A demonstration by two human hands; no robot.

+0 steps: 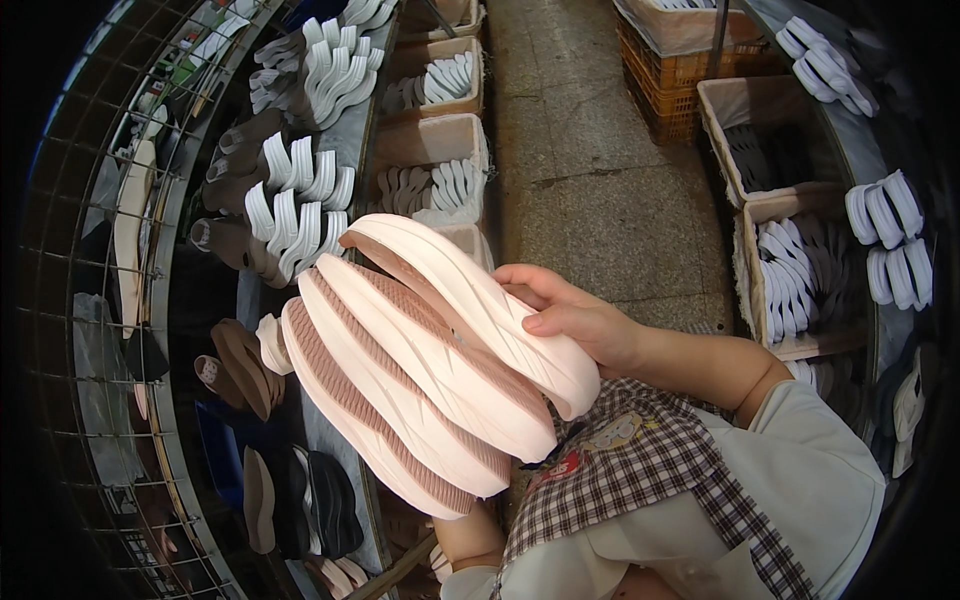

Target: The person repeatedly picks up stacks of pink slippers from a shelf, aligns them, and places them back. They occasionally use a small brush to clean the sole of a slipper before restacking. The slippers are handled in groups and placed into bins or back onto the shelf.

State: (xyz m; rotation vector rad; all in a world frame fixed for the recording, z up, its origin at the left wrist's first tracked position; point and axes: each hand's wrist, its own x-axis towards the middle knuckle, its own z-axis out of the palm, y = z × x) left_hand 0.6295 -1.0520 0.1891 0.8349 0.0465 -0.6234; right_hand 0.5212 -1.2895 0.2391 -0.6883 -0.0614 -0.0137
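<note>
Several pale pink shoe soles [415, 350] with darker ribbed undersides are held side by side in a fanned bundle before me. My right hand [570, 312] grips the rightmost sole [480, 305] near its lower end. Its thumb presses the outer side wall, and the other fingers curl round the top edge. That sole sits slightly apart from the others at its upper end. My left forearm [470, 538] goes up beneath the bundle and supports it from below; the soles hide most of that hand. A small pale piece [273, 345] shows past the bundle's left side; I cannot tell what it is.
White soles [300, 190] stand in rows on the left bench, with brown soles [240, 365] and black soles [333, 505] nearer. A wire mesh [100, 300] lines the far left. Cloth-lined bins [790, 205] of soles flank the stone aisle [595, 150]; more white soles [885, 210] lie right.
</note>
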